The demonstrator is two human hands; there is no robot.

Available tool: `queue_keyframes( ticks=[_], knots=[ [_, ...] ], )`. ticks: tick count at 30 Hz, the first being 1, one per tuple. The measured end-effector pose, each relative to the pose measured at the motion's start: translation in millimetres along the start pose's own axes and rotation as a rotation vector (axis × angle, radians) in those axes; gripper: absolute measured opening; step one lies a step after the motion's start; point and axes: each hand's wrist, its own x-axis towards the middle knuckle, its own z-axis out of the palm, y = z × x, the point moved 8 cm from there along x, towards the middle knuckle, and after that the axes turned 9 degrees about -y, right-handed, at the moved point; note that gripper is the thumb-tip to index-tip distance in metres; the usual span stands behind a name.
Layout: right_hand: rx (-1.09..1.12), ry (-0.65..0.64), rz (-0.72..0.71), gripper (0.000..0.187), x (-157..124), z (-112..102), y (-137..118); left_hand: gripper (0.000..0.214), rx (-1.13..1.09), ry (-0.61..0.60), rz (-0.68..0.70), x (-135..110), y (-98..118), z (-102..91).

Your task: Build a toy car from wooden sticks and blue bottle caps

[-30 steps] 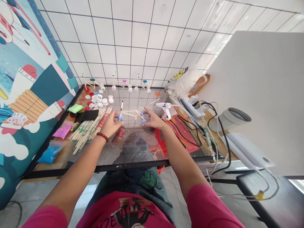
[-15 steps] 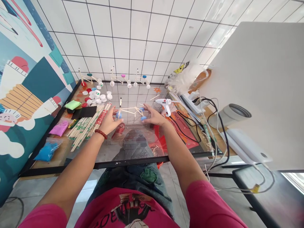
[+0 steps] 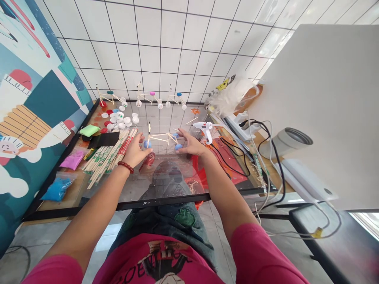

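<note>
A small stick model (image 3: 160, 138) with blue bottle-cap wheels stands on the glass tabletop between my hands. One post with a dark tip rises from its left end. My left hand (image 3: 136, 152), a red bead bracelet at the wrist, is beside the left blue cap (image 3: 147, 144), thumb and fingers apart around it. On the other side my right hand (image 3: 191, 144) spreads its thumb and fingers by the right blue cap (image 3: 178, 146). Whether the fingertips touch the caps, I cannot tell. A white glue gun (image 3: 205, 128) lies just right of my right hand.
Three similar stick models, one with a pink cap (image 3: 152, 94), stand along the back edge. Loose white caps (image 3: 120, 115), wrapped chopsticks (image 3: 103, 159) and bags of blue (image 3: 56, 189) and pink clay (image 3: 72, 159) lie left. A black cable (image 3: 233, 157) and power strip (image 3: 241, 128) occupy the right.
The whole view has shifted very slightly. Both hands and the stick model keep their places relative to each other.
</note>
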Motion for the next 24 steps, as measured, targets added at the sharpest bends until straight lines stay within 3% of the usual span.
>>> queue_keyframes(
  ticks=[7,11,15,18,20,21,24],
  knots=[
    [-0.044,0.006,0.003,0.124,-2.6,-0.3,-6.8,0.108,0.054,-0.028,-0.029,-7.0,13.4,-2.4],
    [-0.062,0.063,-0.027,0.113,-5.9,-9.3,-18.8,0.108,0.049,0.024,0.014,-43.1,34.6,-13.7],
    [-0.027,0.310,-0.221,0.086,-19.0,-31.3,-66.9,0.079,-0.072,0.118,0.191,-105.4,56.6,-20.0],
    [0.131,0.601,-0.319,0.048,-50.2,-31.9,-117.2,0.048,-0.227,0.111,0.197,-146.4,55.4,-10.5],
    [0.360,0.628,-0.383,0.025,-69.4,-2.0,-148.5,0.043,-0.433,0.080,0.179,-164.5,51.2,1.0],
    [0.501,0.554,-0.421,0.022,-74.3,23.8,-162.9,0.045,-0.563,0.059,0.176,-170.6,49.6,7.6],
    [0.821,0.188,-0.461,0.040,-74.6,125.4,-194.2,0.054,-0.951,0.004,0.150,-179.8,43.5,26.6]
  ],
)
